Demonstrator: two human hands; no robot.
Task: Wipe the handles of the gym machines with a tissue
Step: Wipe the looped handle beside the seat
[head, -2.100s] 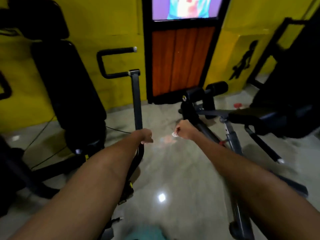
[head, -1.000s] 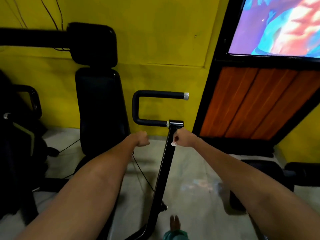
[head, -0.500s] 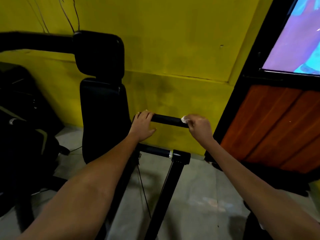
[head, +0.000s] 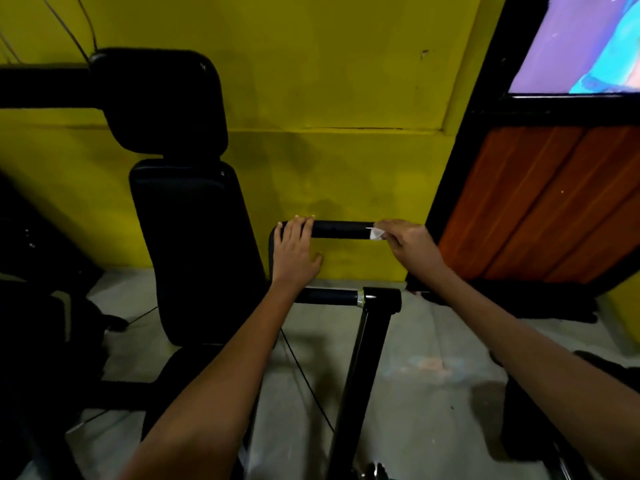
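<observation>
I see the black handle (head: 341, 229) running level in front of the yellow wall (head: 329, 81), open floor (head: 433, 393) below it and the black upright post (head: 360, 375) rising beneath; the padded seat back (head: 194, 251) stands close on the left, the orange door panel (head: 540, 202) close on the right; my left hand (head: 294, 251) curls over the handle's left bend; my right hand (head: 408, 240) pinches a small white tissue (head: 376, 233) against the handle's right end, seemingly crumpled, though it shows too small to be sure.
</observation>
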